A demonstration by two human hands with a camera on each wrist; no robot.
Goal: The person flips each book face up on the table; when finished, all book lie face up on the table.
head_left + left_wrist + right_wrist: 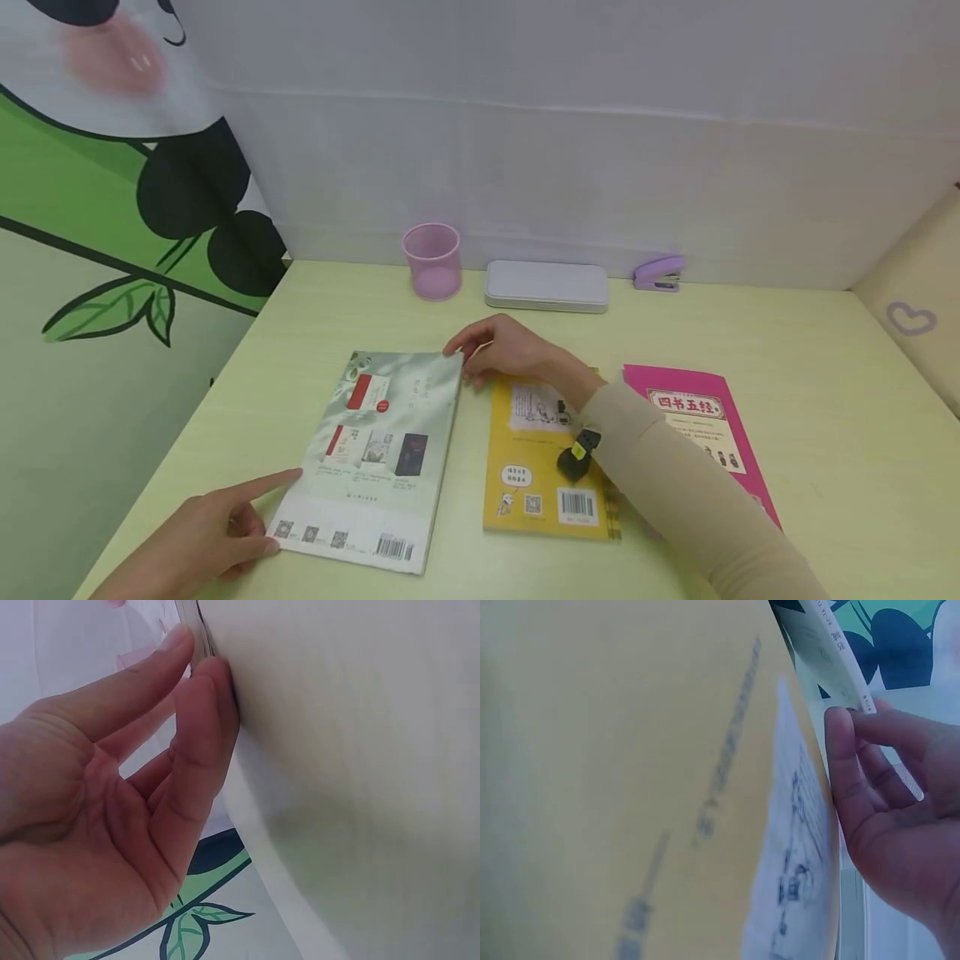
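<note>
A pale green book [375, 450] lies back cover up on the yellow-green table [825, 400]. My left hand [251, 518] is at its near left corner, with the straight index finger against the left edge and the thumb by the bottom corner. In the left wrist view the fingers [202, 727] lie fairly straight against the table's side. My right hand [480, 354] touches the book's far right corner with its fingertips, above a yellow book [547, 467]. The right wrist view shows the right hand's fingertips [840, 735] on the green book's spine [840, 652], beside the yellow cover [630, 765].
A pink book [705, 425] lies right of the yellow one, partly under my right sleeve. Along the back wall stand a pink cup [432, 260], a grey tin case [546, 286] and a purple stapler [658, 273]. A green leaf-print panel [112, 275] borders the table's left.
</note>
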